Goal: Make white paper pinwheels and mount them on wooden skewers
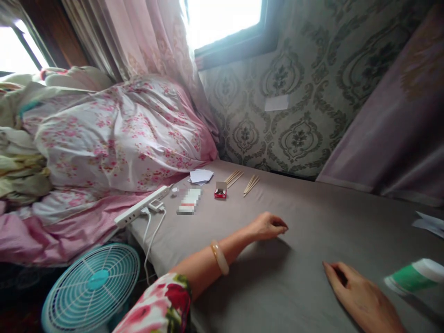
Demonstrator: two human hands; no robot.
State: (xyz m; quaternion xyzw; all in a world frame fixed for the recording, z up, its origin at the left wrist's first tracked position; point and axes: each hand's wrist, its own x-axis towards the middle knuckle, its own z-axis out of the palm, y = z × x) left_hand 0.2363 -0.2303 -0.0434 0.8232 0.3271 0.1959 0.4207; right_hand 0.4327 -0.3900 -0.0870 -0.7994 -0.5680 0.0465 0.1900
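Note:
My left hand (268, 226) reaches over the middle of the grey-covered surface (222, 236), fingers pinched together. Something small and dark may be at the fingertips, too small to make out. A pale bangle (219, 257) circles that wrist. At lower right, my right hand (364, 296) hovers low over the cover, loosely curled, thumb and finger a little apart with nothing visible between them. Right of it a green and white bottle (412, 276) lies tilted, apart from the hand. Beyond the left hand stands a small red box (220, 192), its lid up and small dark items inside.
Wooden sticks (251, 185) lie in two groups near the red box, beside white papers (200, 176) and a blurred-out phone-like object (189, 200). A power strip (142, 206) with white cables runs along the left edge, above a blue fan (99, 280). More papers (430, 224) lie far right.

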